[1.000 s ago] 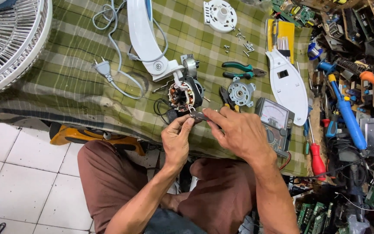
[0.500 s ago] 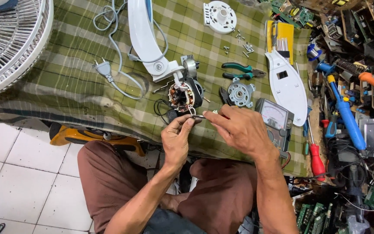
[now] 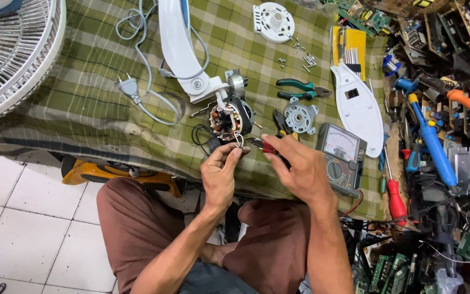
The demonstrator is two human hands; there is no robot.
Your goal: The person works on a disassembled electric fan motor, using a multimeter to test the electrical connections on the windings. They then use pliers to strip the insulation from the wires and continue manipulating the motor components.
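Observation:
A fan motor (image 3: 226, 118) with copper windings lies on the green checked cloth (image 3: 82, 98), joined to a white fan neck (image 3: 178, 49). My left hand (image 3: 220, 173) pinches thin white wires (image 3: 239, 140) coming off the motor. My right hand (image 3: 299, 169) holds a small red-handled tool (image 3: 262, 146) whose tip points at those wires. Both hands hover over the table's front edge, above my lap.
An analog multimeter (image 3: 339, 158) lies just right of my right hand. Green-handled pliers (image 3: 297, 89), a round metal motor cover (image 3: 300, 116), loose screws (image 3: 300, 57), a white plastic cover (image 3: 357, 106), a red screwdriver (image 3: 394, 193), a power plug (image 3: 129, 87) and a fan grille (image 3: 12, 54) lie around.
Both hands have shifted slightly toward the motor. The left fingers now hold the wires up higher and the tool tip has come closer to them.

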